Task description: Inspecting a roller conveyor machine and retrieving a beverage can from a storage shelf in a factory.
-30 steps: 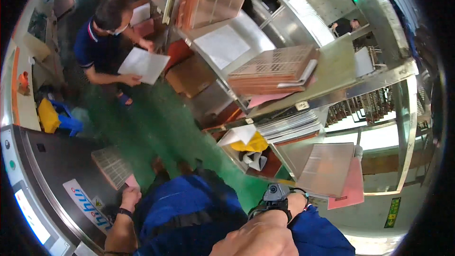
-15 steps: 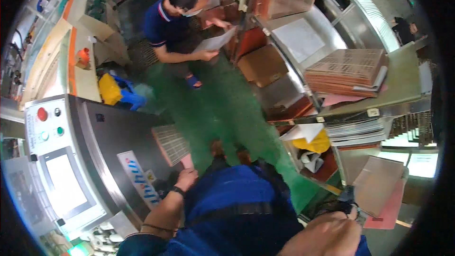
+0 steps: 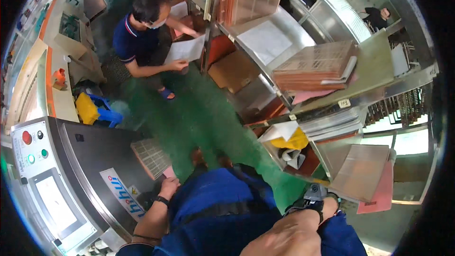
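Observation:
My left hand (image 3: 169,188) is closed at the lower corner of a thin panel with a pale grid pattern (image 3: 150,158), beside the dark machine. A pink sheet (image 3: 168,171) shows under that panel, next to my fingers. My right hand (image 3: 332,203) is out at the lower right, mostly behind its forearm and a dark device on the wrist. From it a see-through brownish panel (image 3: 360,170) stands out at a slant, with a pink sheet (image 3: 379,194) behind. The right fingers are hidden, but the panel meets the hand at its lower edge.
A control panel with a screen (image 3: 54,201) tops the machine at left. Ahead, a person (image 3: 142,38) holds a white paper (image 3: 185,51). Metal shelving (image 3: 374,96) at right bears a stack of gridded panels (image 3: 315,66). A yellow and blue stool (image 3: 97,109) stands by the left bench.
My view has swung to the right, so the surroundings sit further left. The right-hand panel has come nearer the shelf's front corner. The person's far hand has moved from the paper toward the shelf.

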Available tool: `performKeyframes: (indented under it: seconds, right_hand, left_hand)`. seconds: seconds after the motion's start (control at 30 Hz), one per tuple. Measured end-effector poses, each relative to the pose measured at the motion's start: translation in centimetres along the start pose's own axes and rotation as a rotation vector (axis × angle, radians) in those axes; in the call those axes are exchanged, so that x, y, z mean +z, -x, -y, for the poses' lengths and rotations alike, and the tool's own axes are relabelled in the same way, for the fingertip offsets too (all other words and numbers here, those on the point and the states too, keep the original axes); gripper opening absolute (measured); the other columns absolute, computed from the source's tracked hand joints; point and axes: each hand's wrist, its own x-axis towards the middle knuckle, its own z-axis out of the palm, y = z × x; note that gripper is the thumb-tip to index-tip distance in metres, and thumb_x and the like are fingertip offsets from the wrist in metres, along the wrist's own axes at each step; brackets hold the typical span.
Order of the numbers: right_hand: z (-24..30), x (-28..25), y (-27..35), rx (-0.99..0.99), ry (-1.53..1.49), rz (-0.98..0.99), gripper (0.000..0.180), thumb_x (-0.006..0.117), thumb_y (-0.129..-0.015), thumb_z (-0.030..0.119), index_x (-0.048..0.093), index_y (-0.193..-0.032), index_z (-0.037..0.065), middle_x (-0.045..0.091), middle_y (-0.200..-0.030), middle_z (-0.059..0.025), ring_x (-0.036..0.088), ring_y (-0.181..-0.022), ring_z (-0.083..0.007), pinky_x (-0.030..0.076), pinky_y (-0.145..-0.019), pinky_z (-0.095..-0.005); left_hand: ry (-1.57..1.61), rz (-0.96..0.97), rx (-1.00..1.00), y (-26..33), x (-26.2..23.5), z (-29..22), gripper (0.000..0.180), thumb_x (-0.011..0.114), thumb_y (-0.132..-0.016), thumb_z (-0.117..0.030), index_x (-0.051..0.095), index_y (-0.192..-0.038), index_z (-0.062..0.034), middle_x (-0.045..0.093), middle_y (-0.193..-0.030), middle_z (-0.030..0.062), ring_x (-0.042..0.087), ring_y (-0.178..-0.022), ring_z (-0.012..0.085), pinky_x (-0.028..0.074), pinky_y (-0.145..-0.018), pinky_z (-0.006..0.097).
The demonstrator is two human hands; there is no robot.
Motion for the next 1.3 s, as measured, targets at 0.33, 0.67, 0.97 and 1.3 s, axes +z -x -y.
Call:
performKeyframes:
  seconds: [0.33, 0.67, 0.97, 1.3]
  right_hand:
    - [1.5, -3.8, -3.0, 0.156, 0.006, 0.289, 0.018, 0.056, -0.093, 0.012, 0.058, -0.087, -0.005, 0.062, -0.087, -0.0244, 0.062, -0.074, -0.0401, 0.048, -0.062, -0.0447]
    - [-0.2, -7.0, 0.8, 0.464, 0.075, -0.041, 0.026, 0.060, -0.091, 0.007, 0.057, -0.115, -0.004, 0.060, -0.115, -0.0287, 0.060, -0.109, -0.0392, 0.047, -0.093, -0.0484]
    - [-2.2, -6.9, 0.9, 0.557, 0.189, -0.042, 0.023, 0.058, -0.093, 0.008, 0.055, -0.114, -0.001, 0.062, -0.120, -0.0188, 0.061, -0.108, -0.0287, 0.046, -0.095, -0.0398]
    - [-4.2, -7.8, 0.5, 0.616, 0.201, -0.031, 0.022, 0.058, -0.093, 0.009, 0.056, -0.112, -0.001, 0.061, -0.120, -0.0187, 0.061, -0.109, -0.0276, 0.046, -0.095, -0.0395]
  left_hand:
    - [0.036, -0.095, 0.103, -0.6, 0.0, 1.9, 0.029, 0.056, -0.083, -0.027, 0.067, -0.083, -0.0004, 0.068, -0.077, 0.0124, 0.066, -0.073, 0.0237, 0.050, -0.069, 0.037]
    - [-0.057, -0.149, 0.010, -0.9, 1.0, -0.5, 0.037, 0.055, -0.082, -0.037, 0.069, -0.090, -0.0038, 0.068, -0.082, 0.0144, 0.066, -0.078, 0.0271, 0.050, -0.073, 0.039]
    - [0.222, -0.039, 0.153, -4.1, 2.6, 0.8, 0.034, 0.055, -0.084, -0.033, 0.067, -0.090, -0.0020, 0.068, -0.084, 0.0167, 0.066, -0.081, 0.0300, 0.049, -0.073, 0.039]
    - [0.092, -0.014, -0.041, 0.4, 0.7, -3.2, 0.036, 0.056, -0.084, -0.035, 0.067, -0.093, -0.0019, 0.067, -0.092, 0.0197, 0.065, -0.087, 0.0286, 0.048, -0.077, 0.039]
